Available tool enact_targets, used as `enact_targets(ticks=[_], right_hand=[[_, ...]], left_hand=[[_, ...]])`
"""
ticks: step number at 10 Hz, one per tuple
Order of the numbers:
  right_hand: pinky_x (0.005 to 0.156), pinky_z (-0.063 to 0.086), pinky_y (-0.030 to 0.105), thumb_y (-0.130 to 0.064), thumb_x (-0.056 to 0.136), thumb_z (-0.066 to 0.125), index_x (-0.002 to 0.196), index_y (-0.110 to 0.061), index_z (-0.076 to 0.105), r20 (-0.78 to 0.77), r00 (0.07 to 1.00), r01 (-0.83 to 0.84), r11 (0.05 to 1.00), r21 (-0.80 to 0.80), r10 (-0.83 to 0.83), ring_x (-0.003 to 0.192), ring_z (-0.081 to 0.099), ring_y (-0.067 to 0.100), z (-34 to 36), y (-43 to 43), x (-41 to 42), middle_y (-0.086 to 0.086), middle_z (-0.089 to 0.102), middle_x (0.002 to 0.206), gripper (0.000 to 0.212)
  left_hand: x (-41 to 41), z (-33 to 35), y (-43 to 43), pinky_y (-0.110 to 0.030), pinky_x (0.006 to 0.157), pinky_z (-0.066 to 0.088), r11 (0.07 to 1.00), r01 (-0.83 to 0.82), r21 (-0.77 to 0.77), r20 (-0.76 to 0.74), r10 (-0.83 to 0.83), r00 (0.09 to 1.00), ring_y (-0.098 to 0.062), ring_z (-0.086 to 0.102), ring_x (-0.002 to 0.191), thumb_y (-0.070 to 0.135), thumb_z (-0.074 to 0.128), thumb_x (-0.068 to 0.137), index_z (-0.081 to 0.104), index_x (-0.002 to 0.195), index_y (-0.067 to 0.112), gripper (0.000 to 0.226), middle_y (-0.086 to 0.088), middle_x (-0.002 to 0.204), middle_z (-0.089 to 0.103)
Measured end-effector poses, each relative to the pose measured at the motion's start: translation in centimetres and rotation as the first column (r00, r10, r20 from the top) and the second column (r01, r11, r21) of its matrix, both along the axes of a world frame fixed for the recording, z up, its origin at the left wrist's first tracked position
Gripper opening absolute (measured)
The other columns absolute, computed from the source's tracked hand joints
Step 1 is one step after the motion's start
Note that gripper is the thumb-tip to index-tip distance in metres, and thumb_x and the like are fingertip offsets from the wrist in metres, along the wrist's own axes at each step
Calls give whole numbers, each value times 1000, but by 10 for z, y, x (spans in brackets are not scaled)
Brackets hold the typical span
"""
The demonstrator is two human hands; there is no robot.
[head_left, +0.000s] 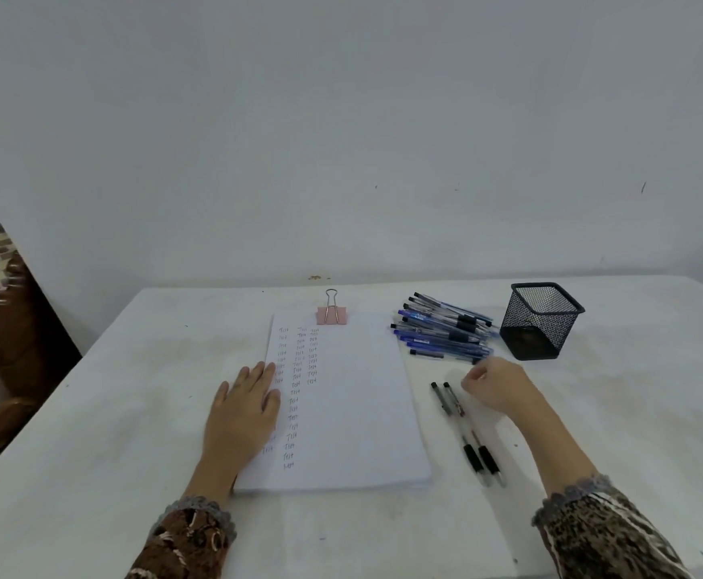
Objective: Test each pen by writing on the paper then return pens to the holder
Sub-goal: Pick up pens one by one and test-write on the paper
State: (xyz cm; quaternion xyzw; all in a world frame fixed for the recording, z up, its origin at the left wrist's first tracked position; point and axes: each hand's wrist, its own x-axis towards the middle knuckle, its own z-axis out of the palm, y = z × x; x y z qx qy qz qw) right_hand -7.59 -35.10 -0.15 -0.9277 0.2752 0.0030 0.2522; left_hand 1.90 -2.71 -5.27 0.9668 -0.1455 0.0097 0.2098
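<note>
- Step: testing, approx mid-run by my read. The paper (354, 403) has columns of marks, and the holder (539, 321) at its 2 o'clock looks empty.
- Your left hand (243, 407) lies flat on the paper's 9 o'clock edge.
- Your right hand (498, 388) curls at the pen pile's (445, 328) 5 o'clock; it's blurred, so can't tell if it pinches a pen.
- Next: lift one pen w/o scattering the pile.
- White table (90, 432), bare wall (341, 119).

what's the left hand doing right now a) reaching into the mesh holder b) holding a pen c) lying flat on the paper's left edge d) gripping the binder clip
c: the left hand lies flat, fingers straight, on the left edge of the paper, holding nothing, well away from the holder and the binder clip.
</note>
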Motion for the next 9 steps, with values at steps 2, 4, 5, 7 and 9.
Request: enact_targets(ticks=[2, 4, 5, 7, 9], right_hand=[[99, 42, 39, -20, 92, 52, 125, -18, 58, 117, 983, -96, 943, -318, 139, 119, 48, 28, -22, -12, 28, 5, 56, 127, 33], [94, 38, 35, -25, 92, 52, 105, -20, 64, 82, 974, -154, 882, -446, 212, 111, 51, 24, -20, -12, 34, 2, 59, 110, 19], [80, 36, 31, -16, 95, 47, 101, -13, 58, 223, 950, -102, 895, -435, 217, 100, 53, 24, -11, -6, 33, 4, 61, 103, 12], [50, 33, 23, -11, 98, 37, 95, -15, 51, 546, 757, -384, 431, 816, -360, 52, 37, 14, 32, 42, 40, -2, 43, 59, 15], [53, 18, 27, -80, 72, 39, 50, -18, 31, 177, 746, -484, -340, 806, -642, 43, 19, 16, 6, 102, 59, -2, 21, 50, 66]], left_hand=[[0, 2, 0, -32, 117, 1, 1000, 7, 12, -3, -7, 1000, -10, 4, 144, 32, 25, 100, 13, 148, 26, 50, 9, 156, 11], [0, 1, 0, -33, 117, 1, 1000, 12, 10, -10, -11, 1000, -10, 4, 144, 31, 24, 100, 13, 148, 25, 50, 9, 156, 10], [-1, 2, 0, -33, 117, 1, 1000, 12, 2, -6, -12, 1000, -10, 4, 144, 31, 24, 100, 13, 148, 25, 50, 8, 156, 11], [-2, 3, 0, -34, 117, 1, 1000, 14, 3, -7, -14, 1000, -11, 4, 145, 31, 24, 100, 13, 148, 24, 50, 8, 156, 11], [-2, 4, 0, -35, 117, 2, 999, 27, 25, 3, -27, 1000, -13, 5, 145, 30, 23, 100, 12, 148, 23, 50, 6, 156, 12]])
